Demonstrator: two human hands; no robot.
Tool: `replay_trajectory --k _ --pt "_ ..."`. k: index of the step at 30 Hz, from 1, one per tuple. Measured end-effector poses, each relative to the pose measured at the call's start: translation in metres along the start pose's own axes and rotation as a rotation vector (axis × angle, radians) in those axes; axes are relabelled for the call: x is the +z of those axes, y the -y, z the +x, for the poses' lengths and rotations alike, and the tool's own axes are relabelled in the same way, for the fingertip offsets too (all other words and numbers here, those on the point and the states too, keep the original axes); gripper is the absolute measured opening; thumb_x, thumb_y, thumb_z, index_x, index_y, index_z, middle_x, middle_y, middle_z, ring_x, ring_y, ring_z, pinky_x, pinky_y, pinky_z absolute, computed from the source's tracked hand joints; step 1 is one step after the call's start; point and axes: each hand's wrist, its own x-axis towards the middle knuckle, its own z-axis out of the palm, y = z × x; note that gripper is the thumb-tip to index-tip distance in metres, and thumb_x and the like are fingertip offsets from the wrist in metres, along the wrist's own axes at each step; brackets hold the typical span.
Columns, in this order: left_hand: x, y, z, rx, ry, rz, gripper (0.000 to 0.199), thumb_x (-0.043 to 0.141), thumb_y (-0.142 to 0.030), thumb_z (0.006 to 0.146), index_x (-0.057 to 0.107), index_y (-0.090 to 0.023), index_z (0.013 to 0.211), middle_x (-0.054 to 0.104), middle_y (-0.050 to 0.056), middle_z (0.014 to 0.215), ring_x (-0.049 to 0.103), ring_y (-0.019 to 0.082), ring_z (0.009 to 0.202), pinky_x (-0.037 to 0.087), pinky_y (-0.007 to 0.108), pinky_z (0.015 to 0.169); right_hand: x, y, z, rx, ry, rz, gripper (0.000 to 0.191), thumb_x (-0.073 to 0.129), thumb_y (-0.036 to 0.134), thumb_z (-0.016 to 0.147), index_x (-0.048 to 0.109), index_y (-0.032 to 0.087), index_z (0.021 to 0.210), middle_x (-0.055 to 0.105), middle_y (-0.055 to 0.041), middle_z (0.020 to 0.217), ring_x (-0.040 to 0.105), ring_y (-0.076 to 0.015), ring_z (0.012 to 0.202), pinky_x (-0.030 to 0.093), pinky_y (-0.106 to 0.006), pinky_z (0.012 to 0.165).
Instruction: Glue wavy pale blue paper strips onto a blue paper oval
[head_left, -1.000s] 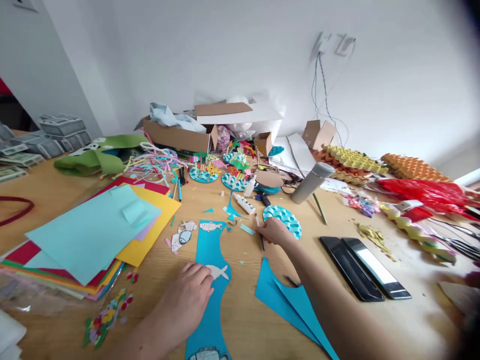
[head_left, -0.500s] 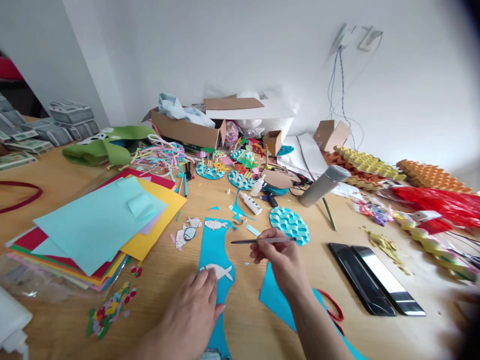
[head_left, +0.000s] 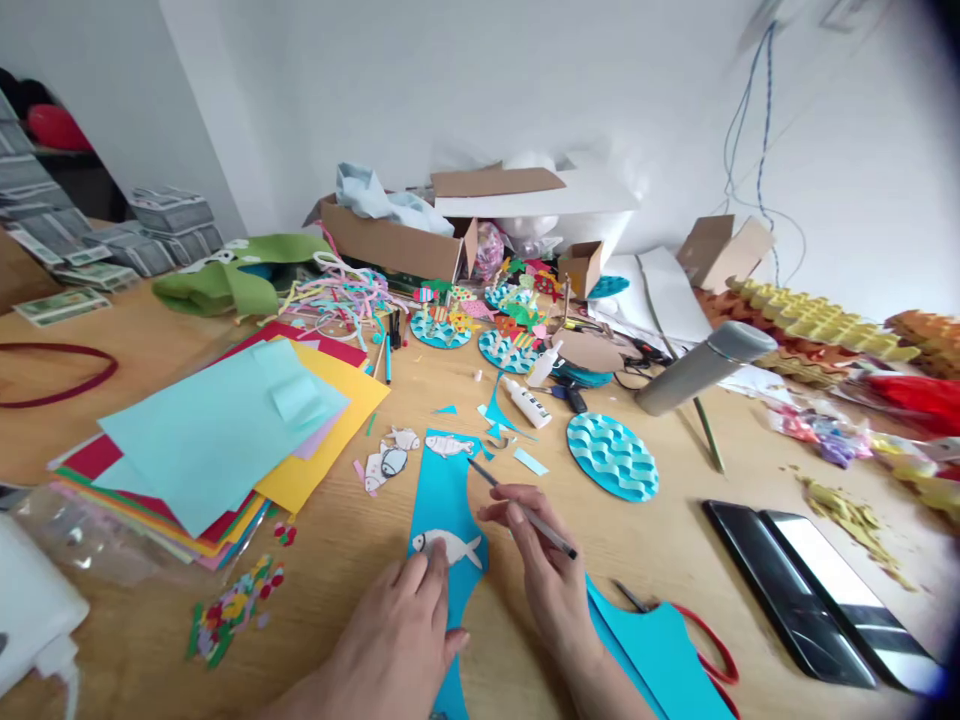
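My left hand (head_left: 405, 620) lies with fingers stretched out, its fingertips pressing a white paper fish (head_left: 459, 549) onto a blue paper strip (head_left: 442, 490). My right hand (head_left: 534, 550) is closed around a slim dark pen (head_left: 554, 536). The pen tip points up and left, close to the tail of a second paper fish (head_left: 448, 446) at the strip's top end; whether it touches the paper I cannot tell. More cut fish (head_left: 392, 462) lie left of the strip. Red-handled scissors (head_left: 712, 640) lie partly under another blue sheet (head_left: 660, 655) beside my right wrist.
Coloured paper sheets (head_left: 225, 430) are stacked at the left. Glue bottles (head_left: 527, 403) and a wavy blue disc (head_left: 612, 457) lie beyond my right hand. A grey cylinder (head_left: 705, 368) and two black shiny slabs (head_left: 787, 590) are at right. Cardboard boxes (head_left: 397, 240) stand against the wall.
The pen has swung from nearly level to tip-up-left, and its tip is now by the upper fish. My left hand stays on the lower fish. The view has shifted slightly.
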Motion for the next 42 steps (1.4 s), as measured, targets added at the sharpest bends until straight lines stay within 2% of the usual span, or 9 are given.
replay_trajectory --k 2,5,10,15,20,27,31,38,42 --pt "0.005 0.002 -0.002 0.017 -0.121 0.004 0.047 0.054 -0.036 0.093 0.06 -0.004 0.126 0.058 0.018 0.134 0.059 0.029 0.111 0.049 0.038 0.089 -0.001 -0.002 0.002 -0.032 -0.038 0.02 0.019 0.059 0.04 0.091 0.064 0.022 0.093 0.063 -0.0023 0.082 0.064 -0.0174 0.079 0.052 -0.031 0.075" --pt "0.007 0.003 -0.003 0.027 -0.218 0.019 0.045 0.052 -0.036 0.094 0.063 -0.003 0.122 0.061 0.017 0.131 0.057 0.028 0.116 0.046 0.037 0.092 -0.002 -0.008 0.003 -0.025 -0.065 0.049 0.017 0.061 0.038 0.09 0.062 0.022 0.088 0.06 0.0014 0.073 0.06 -0.0135 0.07 0.052 -0.03 0.074" --pt "0.007 0.005 -0.002 0.085 -0.184 0.071 0.051 0.054 -0.04 0.092 0.062 0.0 0.122 0.061 0.021 0.129 0.06 0.031 0.114 0.048 0.04 0.092 -0.002 -0.017 0.003 0.047 -0.064 0.099 0.02 0.062 0.04 0.089 0.062 0.022 0.098 0.06 0.0019 0.071 0.059 -0.0135 0.067 0.051 -0.03 0.07" --pt "0.01 0.005 -0.001 0.091 -0.188 0.093 0.053 0.056 -0.041 0.091 0.062 0.001 0.122 0.061 0.022 0.129 0.061 0.032 0.114 0.049 0.04 0.093 -0.001 -0.016 0.003 0.029 -0.111 0.078 0.022 0.061 0.041 0.089 0.062 0.021 0.098 0.063 0.0003 0.071 0.062 -0.0152 0.071 0.051 -0.03 0.071" --pt "0.016 0.002 0.0 0.066 -0.205 0.101 0.056 0.055 -0.044 0.091 0.062 0.002 0.122 0.061 0.024 0.129 0.061 0.032 0.114 0.05 0.04 0.092 0.0 -0.01 0.006 0.013 -0.142 0.031 0.025 0.066 0.043 0.085 0.063 0.02 0.092 0.064 -0.0016 0.074 0.062 -0.015 0.068 0.052 -0.028 0.066" --pt "0.025 -0.003 -0.001 0.039 -0.236 0.091 0.059 0.054 -0.048 0.091 0.063 0.002 0.12 0.064 0.024 0.123 0.061 0.033 0.111 0.049 0.041 0.091 0.01 0.009 0.016 0.086 0.026 0.006 0.026 0.071 0.042 0.081 0.06 0.019 0.083 0.064 -0.0008 0.068 0.059 -0.012 0.059 0.048 -0.022 0.055" --pt "0.025 -0.003 -0.001 0.031 -0.265 0.108 0.056 0.054 -0.047 0.091 0.065 0.001 0.117 0.065 0.024 0.12 0.062 0.033 0.108 0.049 0.041 0.089 0.023 0.017 0.027 0.108 0.04 0.038 0.028 0.075 0.043 0.076 0.062 0.019 0.083 0.064 -0.0002 0.068 0.06 -0.0125 0.059 0.049 -0.023 0.056" --pt "0.022 -0.005 0.003 -0.01 -0.34 0.074 0.053 0.058 -0.048 0.087 0.069 -0.001 0.111 0.069 0.021 0.114 0.064 0.03 0.104 0.049 0.037 0.087 0.032 0.003 0.029 0.112 0.024 0.048 0.033 0.07 0.049 0.08 0.06 0.017 0.079 0.06 0.0009 0.06 0.059 -0.013 0.055 0.049 -0.025 0.056" --pt "0.021 -0.005 0.003 -0.013 -0.32 0.063 0.055 0.06 -0.051 0.085 0.071 -0.003 0.109 0.07 0.02 0.113 0.063 0.029 0.102 0.05 0.037 0.084 0.029 -0.003 0.027 0.112 -0.042 0.086 0.036 0.065 0.053 0.083 0.056 0.019 0.079 0.059 0.0017 0.062 0.059 -0.0132 0.055 0.051 -0.027 0.055"
